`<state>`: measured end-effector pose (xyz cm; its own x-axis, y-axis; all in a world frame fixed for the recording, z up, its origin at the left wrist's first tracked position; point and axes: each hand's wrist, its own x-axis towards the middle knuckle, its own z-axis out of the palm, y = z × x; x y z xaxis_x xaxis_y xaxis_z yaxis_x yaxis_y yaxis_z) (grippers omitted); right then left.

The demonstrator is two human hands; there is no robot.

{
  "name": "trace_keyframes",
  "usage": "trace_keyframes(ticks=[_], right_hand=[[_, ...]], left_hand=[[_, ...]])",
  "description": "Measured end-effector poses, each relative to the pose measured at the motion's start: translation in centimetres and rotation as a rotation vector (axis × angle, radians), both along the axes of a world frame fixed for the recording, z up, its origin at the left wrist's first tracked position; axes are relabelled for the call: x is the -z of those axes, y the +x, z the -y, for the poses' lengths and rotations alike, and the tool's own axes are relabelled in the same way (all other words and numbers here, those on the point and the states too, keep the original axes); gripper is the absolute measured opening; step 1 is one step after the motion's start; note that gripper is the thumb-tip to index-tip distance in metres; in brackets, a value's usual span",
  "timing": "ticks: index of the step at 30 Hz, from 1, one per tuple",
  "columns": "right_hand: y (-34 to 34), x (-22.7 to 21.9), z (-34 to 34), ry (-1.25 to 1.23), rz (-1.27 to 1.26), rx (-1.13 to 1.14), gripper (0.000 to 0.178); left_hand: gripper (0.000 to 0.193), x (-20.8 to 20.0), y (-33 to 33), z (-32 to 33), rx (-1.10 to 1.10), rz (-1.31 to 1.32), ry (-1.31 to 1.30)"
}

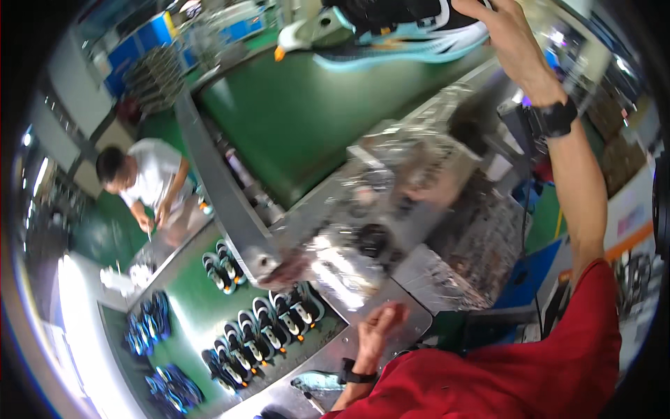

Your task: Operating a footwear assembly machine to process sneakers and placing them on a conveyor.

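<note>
Green conveyor belt [279, 133] spans the twelve o'clock side of a factory workroom, with a white-shirted co-worker [157, 171] at nine. Toward one o'clock, the right hand [501, 31] is closed around one end of a black, white and aqua running shoe [419, 45], partly cut off above. At five, the left hand [381, 324], blurred and half-curled, is near shiny plastic wrapping [342, 269] and the metal tabletop [417, 320]; whether it holds anything I cannot tell. Black-and-white sneakers [272, 330] line up at seven.
</note>
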<state>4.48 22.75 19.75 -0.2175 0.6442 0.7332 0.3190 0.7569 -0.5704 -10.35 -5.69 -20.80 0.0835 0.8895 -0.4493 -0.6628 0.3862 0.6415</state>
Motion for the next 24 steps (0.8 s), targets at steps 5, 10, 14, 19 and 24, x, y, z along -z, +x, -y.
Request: trace_keyframes(ticks=[5, 10, 14, 19, 24], right_hand=[[14.8, 0.9, 10.1, 0.03, -0.188, 0.02, 0.03], [25.6, 6.1, 24.6, -0.14, -0.135, 0.274, 0.028], [33.2, 11.1, 37.3, -0.415, -0.418, 0.589, 0.03], [38.3, 18.3, 55.9, -0.38, -0.767, 0.72, 0.073], [39.2, 25.3, 67.5, -0.268, -0.775, 1.355, 0.073]], left_hand=[[0.086, -9.8, 8.7, -4.3, 0.614, 0.5, 0.573], [0.092, -19.7, 20.5, -3.0, 0.917, 0.714, 0.304], [0.085, -19.0, 30.5, 4.1, 1.169, 0.672, 0.416], [0.049, -16.6, 41.4, 11.7, 1.237, 0.579, 0.401], [0.059, -14.8, 49.7, 23.2, 1.362, 0.08, 0.739]])
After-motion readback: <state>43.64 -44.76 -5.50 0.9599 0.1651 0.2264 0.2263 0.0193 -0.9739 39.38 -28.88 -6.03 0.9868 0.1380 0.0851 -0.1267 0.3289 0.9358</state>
